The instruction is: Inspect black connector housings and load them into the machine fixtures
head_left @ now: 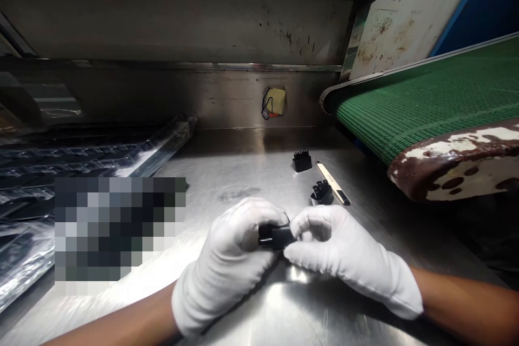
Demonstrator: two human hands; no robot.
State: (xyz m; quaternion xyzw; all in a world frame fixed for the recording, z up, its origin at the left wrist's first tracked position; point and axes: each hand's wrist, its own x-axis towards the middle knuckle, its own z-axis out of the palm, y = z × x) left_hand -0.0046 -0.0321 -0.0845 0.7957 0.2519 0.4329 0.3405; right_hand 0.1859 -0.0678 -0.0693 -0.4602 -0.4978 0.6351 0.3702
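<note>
A small black plastic piece (277,238) is between my two white-gloved hands, above the metal table. My left hand (235,254) is closed around its left side, with thumb and fingers curled over it. The fingertips of my right hand (332,243) pinch its right end, with a gap showing between thumb and forefinger. Part of the piece is hidden by the gloves. Just beyond my right hand stands a black holder (322,193) with several short black tubes sticking up. A similar black holder (302,161) sits farther back.
A slim white tool (332,183) with a dark end lies beside the holders. Trays of dark parts under clear plastic (101,146) fill the left side, partly covered by a pixelated patch. At right is a green conveyor belt (425,102). A yellow patch (276,101) is on the back wall.
</note>
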